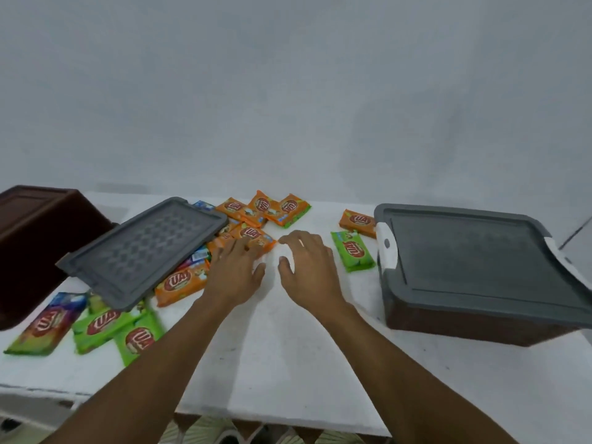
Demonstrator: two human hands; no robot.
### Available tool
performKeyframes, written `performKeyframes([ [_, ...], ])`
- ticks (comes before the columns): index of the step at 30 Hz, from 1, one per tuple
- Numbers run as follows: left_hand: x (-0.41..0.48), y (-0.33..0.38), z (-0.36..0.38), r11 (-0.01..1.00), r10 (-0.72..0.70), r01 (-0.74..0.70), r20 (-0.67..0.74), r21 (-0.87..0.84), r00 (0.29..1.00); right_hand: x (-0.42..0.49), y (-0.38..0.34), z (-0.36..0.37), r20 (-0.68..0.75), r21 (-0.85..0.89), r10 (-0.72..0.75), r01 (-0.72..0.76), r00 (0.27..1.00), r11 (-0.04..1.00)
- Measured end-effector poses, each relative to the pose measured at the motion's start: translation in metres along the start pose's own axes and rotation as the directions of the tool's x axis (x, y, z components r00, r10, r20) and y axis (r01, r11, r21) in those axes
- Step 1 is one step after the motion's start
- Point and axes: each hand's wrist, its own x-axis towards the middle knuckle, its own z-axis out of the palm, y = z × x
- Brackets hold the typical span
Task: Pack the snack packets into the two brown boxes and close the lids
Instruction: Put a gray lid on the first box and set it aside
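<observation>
- A loose grey plastic lid [144, 251] with a moulded grid pattern lies tilted on the white bench [288, 363]. Its left end is raised and its right part rests over several packets.
- Left of this lid stands a dark brown plastic box [35, 238], uncovered; whether the lid touches its rim cannot be told.
- Far right of the lid sits a second brown plastic box [480, 328], covered by its own grey lid [480, 251] with a white latch [386, 248] on the near-left end.
- Just right of the loose lid, the left hand [234, 270] lies palm down. Its fingers [238, 246] are stretched out and released, with the tips resting on an orange snack packet [256, 235].
- Further right of the lid, the right hand [307, 267] rests beside the left one. Its fingers [298, 240] are relaxed, slightly bent and grasping nothing.
- Beyond the lid's right corner lies a cluster of orange packets [262, 206].
- Another orange packet [181, 282] pokes out from under the lid's near edge.
- In front of the lid lie two green packets [105, 325] and a multicoloured packet [45, 325].
- Well right of the lid, close to the covered box, lie a single orange packet [357, 222] and a green packet [352, 249].
</observation>
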Motion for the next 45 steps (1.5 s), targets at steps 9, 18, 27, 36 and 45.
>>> performKeyframes([
  [9, 0.022, -0.056, 0.04, 0.988, 0.145, -0.148, 0.058, 0.047, 0.988, 0.094, 0.096, 0.044, 0.135, -0.419, 0.609, -0.512, 0.782, 0.75],
  [18, 0.027, -0.057, 0.043, 0.988, 0.151, -0.152, 0.048, 0.035, 0.987, 0.074, 0.082, 0.067, 0.136, -0.502, 0.55, -0.421, 0.824, 0.755],
  [27, 0.027, -0.069, 0.01, 0.96, 0.276, -0.267, 0.153, -0.079, 0.949, 0.013, -0.011, 0.09, 0.242, -0.414, 0.261, -0.144, 0.934, 0.899],
  [36, -0.089, -0.137, 0.008, 0.979, 0.2, -0.203, -0.104, -0.022, 0.974, -0.06, -0.064, 0.091, 0.152, -0.327, 0.104, -0.049, 0.983, 0.944],
  [45, -0.168, -0.219, 0.007, 0.952, -0.305, 0.305, -0.009, 0.014, 0.952, -0.087, -0.135, 0.11, 0.388, -0.062, -0.055, 0.085, 0.92, 0.994],
])
